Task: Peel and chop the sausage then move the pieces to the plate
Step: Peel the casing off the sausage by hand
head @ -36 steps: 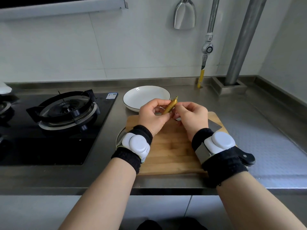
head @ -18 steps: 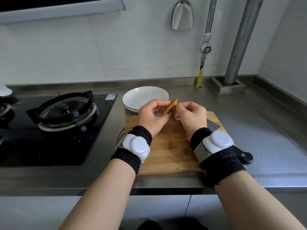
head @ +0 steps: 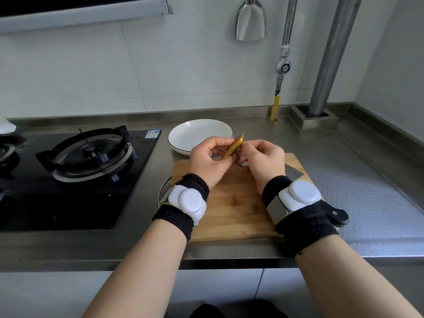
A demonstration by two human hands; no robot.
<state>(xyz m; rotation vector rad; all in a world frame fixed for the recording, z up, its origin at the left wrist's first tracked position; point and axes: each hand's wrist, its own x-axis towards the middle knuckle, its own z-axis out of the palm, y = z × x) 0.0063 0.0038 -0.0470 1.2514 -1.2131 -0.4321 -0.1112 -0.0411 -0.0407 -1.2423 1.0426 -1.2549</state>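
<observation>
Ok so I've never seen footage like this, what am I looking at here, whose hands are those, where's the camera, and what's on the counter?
This is one picture from a camera worn on a person's head, looking forward and down, so you see their own two bare arms. Each wrist wears a black band with a white device on it. The left hand and right hand together hold a small sausage in a golden wrapper, tilted, above a wooden board. It looks unpeeled. Behind the hands, a white plate sits empty on the steel counter. A knife lies on the board's right side, mostly hidden under the right wrist. A gas stove is to the left, and a metal scoop hangs on the wall.
</observation>
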